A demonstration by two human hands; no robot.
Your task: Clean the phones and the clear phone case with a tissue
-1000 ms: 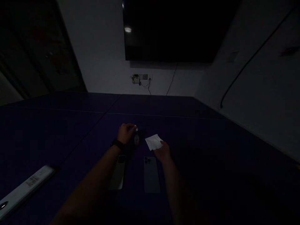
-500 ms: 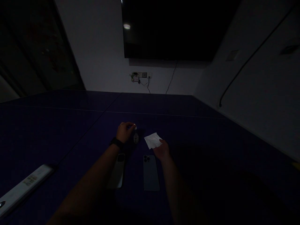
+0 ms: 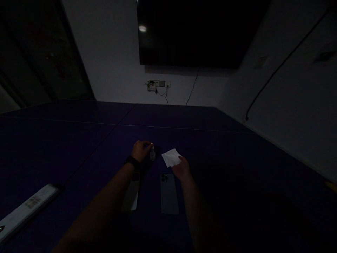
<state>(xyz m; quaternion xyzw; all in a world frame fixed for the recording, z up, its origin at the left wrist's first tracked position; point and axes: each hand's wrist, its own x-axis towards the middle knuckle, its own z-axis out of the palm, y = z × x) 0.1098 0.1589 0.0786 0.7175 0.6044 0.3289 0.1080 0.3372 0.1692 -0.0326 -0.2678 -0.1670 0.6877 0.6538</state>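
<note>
In the dim head view my left hand [image 3: 140, 150], with a dark band on its wrist, pinches the white top of a small item. This small item [image 3: 152, 155] has a rounded greyish lower part with a dark mark; its kind is not clear. My right hand [image 3: 182, 169] holds a flat, creased white tissue [image 3: 171, 157] between thumb and fingers. Below the tissue a grey-blue phone [image 3: 169, 196] lies with its camera side up. A paler phone [image 3: 131, 196] lies beside it, partly covered by my left forearm.
A long white power strip or case [image 3: 28, 209] lies at the lower left on the dark purple surface [image 3: 105, 165]. Beyond stands a wall with outlets and cables [image 3: 158, 84] under a large black screen [image 3: 189, 35]. A black cable [image 3: 276, 73] runs down the right wall.
My left hand has come down slightly, and the small item's white top is lower, closer to its rounded part. My right hand and the tissue have barely moved. The picture is a little darker.
</note>
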